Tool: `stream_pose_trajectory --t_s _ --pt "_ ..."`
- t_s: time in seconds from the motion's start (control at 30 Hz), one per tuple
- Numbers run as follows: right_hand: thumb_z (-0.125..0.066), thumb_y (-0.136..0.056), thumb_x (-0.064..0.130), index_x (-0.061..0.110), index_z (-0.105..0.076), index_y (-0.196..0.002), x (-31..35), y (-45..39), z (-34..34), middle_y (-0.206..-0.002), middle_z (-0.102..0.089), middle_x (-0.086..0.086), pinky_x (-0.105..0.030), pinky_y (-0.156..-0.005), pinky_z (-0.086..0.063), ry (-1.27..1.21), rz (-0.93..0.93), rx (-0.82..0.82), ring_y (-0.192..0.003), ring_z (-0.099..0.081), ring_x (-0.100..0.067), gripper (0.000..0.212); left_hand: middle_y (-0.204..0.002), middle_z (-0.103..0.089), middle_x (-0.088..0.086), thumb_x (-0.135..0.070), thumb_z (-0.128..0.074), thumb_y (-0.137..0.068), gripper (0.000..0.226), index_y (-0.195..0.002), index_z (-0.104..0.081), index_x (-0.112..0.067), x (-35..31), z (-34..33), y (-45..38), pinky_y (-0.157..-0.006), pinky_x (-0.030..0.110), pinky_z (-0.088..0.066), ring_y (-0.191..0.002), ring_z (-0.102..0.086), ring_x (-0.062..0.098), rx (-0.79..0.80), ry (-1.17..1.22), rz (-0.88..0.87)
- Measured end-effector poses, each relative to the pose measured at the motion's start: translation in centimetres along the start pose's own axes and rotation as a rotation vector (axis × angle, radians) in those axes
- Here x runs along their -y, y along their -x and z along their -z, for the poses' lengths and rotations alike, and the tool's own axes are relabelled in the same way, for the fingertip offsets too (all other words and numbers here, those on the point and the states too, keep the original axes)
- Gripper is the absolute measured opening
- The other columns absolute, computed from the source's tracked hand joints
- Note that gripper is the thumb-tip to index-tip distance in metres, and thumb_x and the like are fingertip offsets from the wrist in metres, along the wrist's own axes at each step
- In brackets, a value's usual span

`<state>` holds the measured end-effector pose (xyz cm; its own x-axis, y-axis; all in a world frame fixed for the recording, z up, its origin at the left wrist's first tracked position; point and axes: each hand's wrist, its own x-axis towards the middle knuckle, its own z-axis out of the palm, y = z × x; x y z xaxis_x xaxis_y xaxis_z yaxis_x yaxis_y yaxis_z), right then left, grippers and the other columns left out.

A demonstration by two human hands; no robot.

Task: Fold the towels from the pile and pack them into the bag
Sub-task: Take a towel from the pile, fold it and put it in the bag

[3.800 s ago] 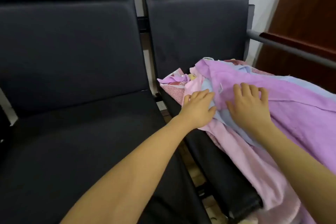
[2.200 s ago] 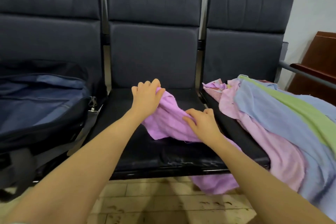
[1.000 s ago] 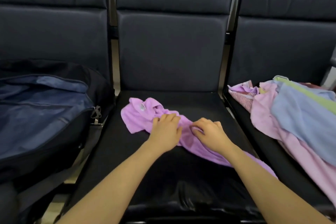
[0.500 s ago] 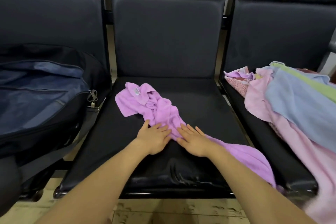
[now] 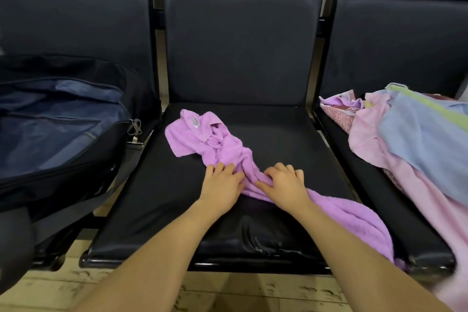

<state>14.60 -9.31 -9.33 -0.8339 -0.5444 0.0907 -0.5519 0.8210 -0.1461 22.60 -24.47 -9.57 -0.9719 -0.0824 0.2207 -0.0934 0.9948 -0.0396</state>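
A crumpled purple towel (image 5: 202, 139) lies diagonally across the middle black seat (image 5: 291, 139), its near end hanging over the front right edge. My left hand (image 5: 222, 185) rests on the towel's left side with fingers spread. My right hand (image 5: 286, 185) lies on the towel just beside it, its fingers curled into the bunched cloth. The pile of towels (image 5: 405, 139), pink, blue and green, sits on the right seat. The open dark blue bag (image 5: 58, 129) lies on the left seat.
The three black seats are joined in a row with tall backrests (image 5: 240, 40) behind. A bag strap and buckle (image 5: 135, 134) hang near the gap beside the middle seat. Pale tiled floor (image 5: 228, 294) shows below the front edge.
The purple towel was pulled from the pile onto the middle seat. In the last half second my right fingers went from flat to curled into the cloth; both hands stayed at the towel's middle.
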Motion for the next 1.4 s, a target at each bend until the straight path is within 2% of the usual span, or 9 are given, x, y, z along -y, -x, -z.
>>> stream_pose_trajectory --t_s 0.13,0.33,0.5,0.67,0.8,1.0,1.17,1.3,1.4 --pt "-0.039 -0.099 0.039 0.018 -0.054 -0.108 0.0 -0.2 -0.2 -0.110 -0.057 -0.001 -0.033 -0.085 -0.027 0.015 0.007 -0.062 -0.102 -0.051 -0.023 0.026 -0.073 -0.055 -0.005 -0.029 -0.087 -0.058 0.024 -0.055 -0.064 -0.024 0.8 0.1 -0.6 -0.066 0.031 -0.029 -0.065 -0.051 0.019 -0.062 -0.048 -0.067" --pt "-0.034 -0.102 0.038 0.015 -0.043 -0.111 -0.1 -0.2 1.4 -0.079 -0.060 0.000 -0.032 -0.073 -0.031 -0.055 0.007 -0.201 -0.085 -0.062 -0.025 0.026 -0.118 -0.052 -0.011 -0.045 -0.039 -0.099 0.034 -0.124 -0.056 -0.030 0.4 -0.2 0.4 -0.086 0.032 -0.021 -0.110 -0.039 0.017 0.068 0.130 -0.126" --pt "-0.039 -0.100 0.041 0.016 -0.051 -0.103 -0.8 0.4 1.1 -0.087 -0.062 0.003 -0.031 -0.072 -0.025 0.080 0.115 -0.138 -0.085 -0.061 -0.021 0.029 -0.119 -0.049 -0.006 -0.041 -0.043 -0.098 0.029 -0.112 -0.061 -0.024 -0.4 0.6 0.5 -0.085 0.032 -0.021 -0.111 -0.037 0.019 0.144 0.143 -0.115" --pt "-0.084 -0.064 0.019 0.016 -0.055 -0.060 -1.6 1.3 2.1 -0.047 -0.049 0.003 -0.027 -0.050 -0.022 0.235 0.251 -0.423 -0.038 -0.048 -0.019 0.030 -0.118 -0.045 -0.003 -0.037 -0.037 -0.101 0.029 -0.115 -0.057 -0.020 -0.7 2.5 0.4 -0.076 0.031 -0.019 -0.106 -0.038 0.021 0.024 0.129 -0.057" --pt "-0.090 -0.044 0.001 0.016 -0.053 -0.096 -2.2 2.4 4.8 -0.063 -0.053 0.000 -0.031 -0.048 -0.034 0.224 0.299 -0.592 -0.049 -0.052 -0.023 0.066 -0.094 -0.041 -0.011 -0.044 -0.033 -0.098 0.036 -0.104 -0.061 -0.021 0.0 5.5 0.5 -0.069 0.031 -0.014 -0.088 -0.037 0.016 -0.216 0.353 -0.021" --pt "-0.047 -0.094 0.025 0.010 -0.068 -0.112 -0.7 3.6 9.5 -0.064 -0.057 -0.002 -0.035 -0.053 -0.041 0.030 0.284 -0.889 -0.053 -0.054 -0.022 0.032 -0.077 -0.057 -0.011 -0.038 -0.037 -0.094 0.035 -0.088 -0.069 -0.024 -1.0 10.6 1.5 -0.071 0.032 -0.022 -0.077 -0.047 0.015 -0.515 0.531 0.000" --pt "-0.039 -0.098 0.028 0.011 -0.070 -0.103 1.7 4.3 14.8 -0.070 -0.061 -0.002 -0.033 -0.053 -0.045 -0.109 0.273 -1.012 -0.058 -0.057 -0.021 0.036 -0.093 -0.067 -0.016 -0.023 -0.048 -0.099 0.022 -0.095 -0.070 -0.026 -1.6 15.6 0.6 -0.075 0.029 -0.022 -0.090 -0.056 0.015 -0.583 0.748 0.102" --pt "-0.037 -0.096 0.032 0.014 -0.070 -0.103 3.3 3.7 19.4 -0.079 -0.061 -0.002 -0.029 -0.067 -0.029 -0.207 0.223 -1.074 -0.068 -0.057 -0.022 0.038 -0.098 -0.069 -0.012 -0.025 -0.048 -0.099 0.022 -0.101 -0.070 -0.023 -0.7 21.1 -0.8 -0.079 0.025 -0.020 -0.092 -0.057 0.015 -0.670 0.701 0.152" --pt "-0.042 -0.095 0.030 0.016 -0.071 -0.096 4.0 2.5 22.3 -0.072 -0.056 -0.001 -0.030 -0.064 -0.031 -0.174 0.234 -1.159 -0.062 -0.054 -0.023 0.031 -0.082 -0.063 -0.016 -0.021 -0.051 -0.097 0.020 -0.094 -0.070 -0.020 -0.1 25.1 -1.7 -0.099 0.042 -0.038 -0.088 -0.062 0.015 -0.702 0.795 0.152"
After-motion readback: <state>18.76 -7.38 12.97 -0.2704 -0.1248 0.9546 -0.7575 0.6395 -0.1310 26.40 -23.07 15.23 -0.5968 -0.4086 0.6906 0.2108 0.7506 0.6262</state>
